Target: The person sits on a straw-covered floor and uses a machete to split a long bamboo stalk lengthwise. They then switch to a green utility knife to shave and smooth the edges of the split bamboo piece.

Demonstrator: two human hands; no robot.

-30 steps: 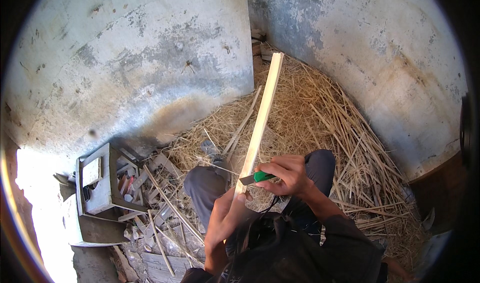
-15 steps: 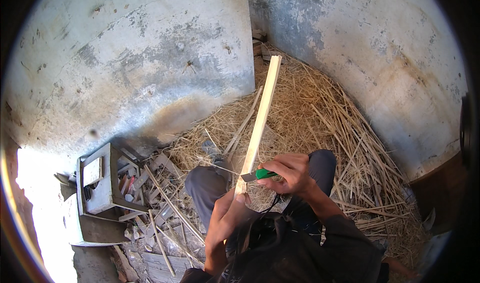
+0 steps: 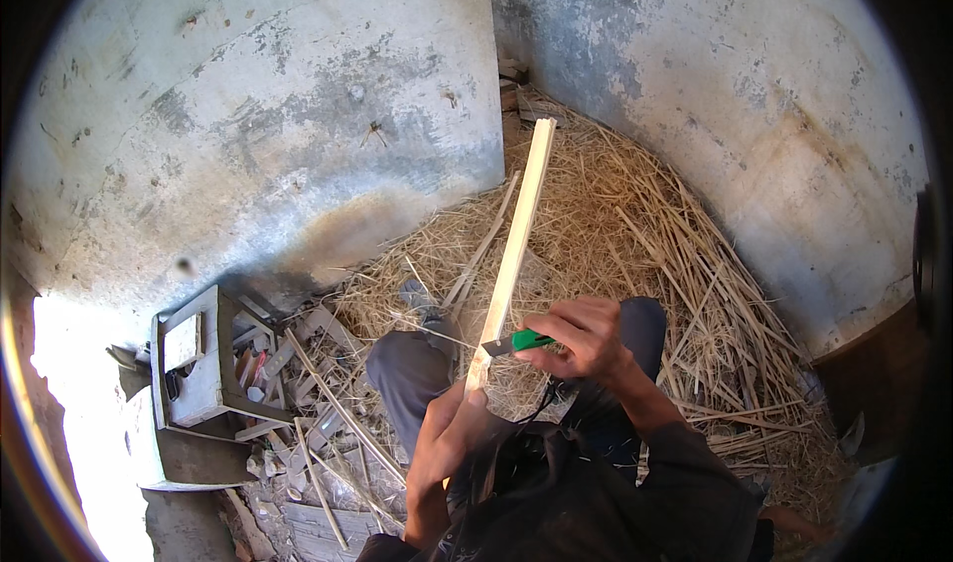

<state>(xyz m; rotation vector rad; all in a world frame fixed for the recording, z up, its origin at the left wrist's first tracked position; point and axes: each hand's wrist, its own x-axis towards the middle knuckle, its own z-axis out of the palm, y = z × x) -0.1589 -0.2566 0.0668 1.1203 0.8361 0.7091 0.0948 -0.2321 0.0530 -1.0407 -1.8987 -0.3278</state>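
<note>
A long, pale wooden strip slants upward and away from my lap. Its near end is gripped by my left hand, thumb lying along the wood. My right hand is closed round the green handle of a utility knife. The knife's blade touches the strip a little above my left thumb. At that spot the wood looks shaved, and a thin sliver sticks out to the left of it.
Straw-like shavings and loose thin sticks cover the floor ahead and to the right. At the left lies a worn wooden box frame with scraps inside. Stained walls enclose the corner, and my knees flank the strip.
The strip's far end has dropped slightly toward me. My right hand and the knife have shifted a touch to the right, the blade still at the strip.
</note>
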